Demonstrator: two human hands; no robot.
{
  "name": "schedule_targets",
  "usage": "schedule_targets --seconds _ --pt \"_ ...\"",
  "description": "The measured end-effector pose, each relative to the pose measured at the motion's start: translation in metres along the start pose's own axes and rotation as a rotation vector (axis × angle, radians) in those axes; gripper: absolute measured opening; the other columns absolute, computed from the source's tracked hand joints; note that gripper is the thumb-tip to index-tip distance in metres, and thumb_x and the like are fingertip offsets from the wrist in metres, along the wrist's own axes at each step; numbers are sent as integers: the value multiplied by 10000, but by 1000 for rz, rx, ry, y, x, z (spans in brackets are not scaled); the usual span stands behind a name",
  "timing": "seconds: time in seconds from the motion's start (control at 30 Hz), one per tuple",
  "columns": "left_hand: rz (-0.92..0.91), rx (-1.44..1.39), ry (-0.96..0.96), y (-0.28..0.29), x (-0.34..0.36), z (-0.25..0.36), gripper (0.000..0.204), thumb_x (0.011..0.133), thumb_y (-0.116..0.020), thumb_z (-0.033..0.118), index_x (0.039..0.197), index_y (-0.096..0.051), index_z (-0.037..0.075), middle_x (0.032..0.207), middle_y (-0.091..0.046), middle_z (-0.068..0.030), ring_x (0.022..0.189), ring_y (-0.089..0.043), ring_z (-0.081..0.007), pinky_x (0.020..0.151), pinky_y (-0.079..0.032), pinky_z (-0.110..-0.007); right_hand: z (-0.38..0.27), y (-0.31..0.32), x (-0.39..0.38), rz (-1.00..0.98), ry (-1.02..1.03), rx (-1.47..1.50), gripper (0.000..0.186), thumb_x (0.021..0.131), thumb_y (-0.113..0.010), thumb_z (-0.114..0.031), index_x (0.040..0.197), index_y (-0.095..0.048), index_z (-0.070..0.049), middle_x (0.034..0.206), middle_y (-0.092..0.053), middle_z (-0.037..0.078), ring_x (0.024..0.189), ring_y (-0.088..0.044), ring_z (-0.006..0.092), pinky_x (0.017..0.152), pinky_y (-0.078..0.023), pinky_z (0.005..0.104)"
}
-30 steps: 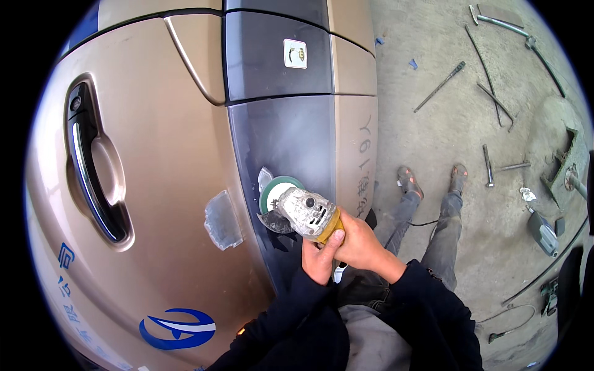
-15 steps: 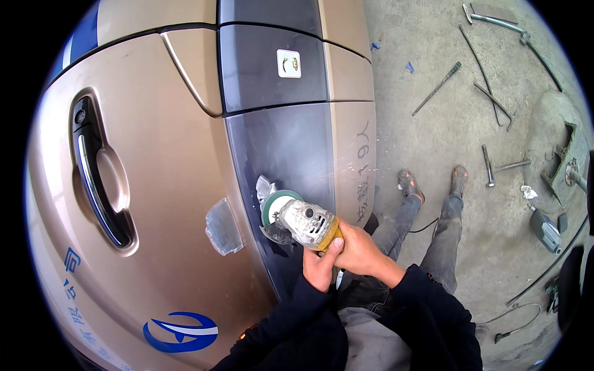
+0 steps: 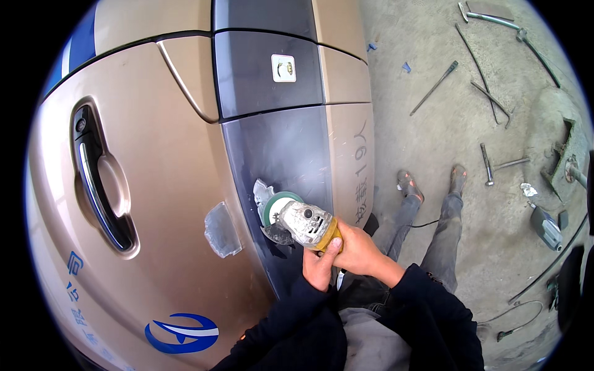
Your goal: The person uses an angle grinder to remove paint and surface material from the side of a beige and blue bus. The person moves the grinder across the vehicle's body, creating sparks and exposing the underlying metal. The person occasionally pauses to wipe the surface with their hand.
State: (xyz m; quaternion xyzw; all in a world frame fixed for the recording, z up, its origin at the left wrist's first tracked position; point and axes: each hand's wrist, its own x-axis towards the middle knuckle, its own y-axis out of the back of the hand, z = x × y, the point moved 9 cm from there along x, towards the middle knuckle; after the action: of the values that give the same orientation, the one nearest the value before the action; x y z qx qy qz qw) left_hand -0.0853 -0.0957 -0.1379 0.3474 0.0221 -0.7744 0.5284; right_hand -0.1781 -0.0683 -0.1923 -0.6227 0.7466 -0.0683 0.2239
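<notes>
Both my hands grip an angle grinder [image 3: 309,224] with a worn metal head and a yellow body. My left hand [image 3: 319,267] is closed round it from the near side, thumb on the yellow part. My right hand [image 3: 364,250] wraps it from the right. The green-rimmed disc [image 3: 281,207] lies against the dark lower door panel [image 3: 281,148], where a bare metal patch [image 3: 262,190] shows at the disc's upper left edge. A dark guard [image 3: 278,235] sits below the disc. Another bare patch [image 3: 222,230] is on the beige door [image 3: 167,185].
The door has a black and chrome handle [image 3: 99,179]. On the concrete floor to the right lie a hammer [image 3: 489,164], metal rods [image 3: 433,88], a long-handled tool [image 3: 495,20], a grey plastic bottle [image 3: 546,227] and a cable [image 3: 523,321]. A heavy metal base [image 3: 560,148] stands beyond.
The grinder and both hands hold almost the same place against the panel. Fewer sparks show to the right of the disc. The view has shifted slightly.
</notes>
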Motion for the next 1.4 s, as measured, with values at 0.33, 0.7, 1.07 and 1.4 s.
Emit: schedule_targets --seconds 0.33,0.7,1.07,1.4 --pt "-24 24 -22 1 5 4 471 980 -696 188 1371 -530 -16 1311 -603 -100 1200 -575 -182 1064 -432 -344 -4 0 3 22 -12 27 501 813 -743 -257 1184 -516 -9 999 -697 255 968 -652 476 799 -532 517" --pt "-36 25 -55 -4 5 18 452 983 -699 181 1356 -545 -21 1286 -621 -97 1174 -591 -170 1045 -451 -336 -8 2 7 15 0 27 531 810 -752 -249 1227 -521 -14 1029 -699 247 986 -658 470 825 -538 486" --pt "-58 35 -44 -5 19 34 457 987 -695 191 1360 -545 -26 1287 -625 -99 1176 -591 -174 1049 -448 -343 -19 8 23 -10 0 63 585 805 -766 -244 1279 -515 -10 1062 -702 250 1013 -662 464 849 -539 478" --pt "-77 86 -97 -6 26 43 451 1001 -672 218 1354 -536 -28 1278 -615 -106 1162 -586 -181 1036 -449 -346 -24 11 27 20 16 59 527 835 -732 -245 1256 -514 -15 1048 -703 242 1016 -655 468 848 -534 485"
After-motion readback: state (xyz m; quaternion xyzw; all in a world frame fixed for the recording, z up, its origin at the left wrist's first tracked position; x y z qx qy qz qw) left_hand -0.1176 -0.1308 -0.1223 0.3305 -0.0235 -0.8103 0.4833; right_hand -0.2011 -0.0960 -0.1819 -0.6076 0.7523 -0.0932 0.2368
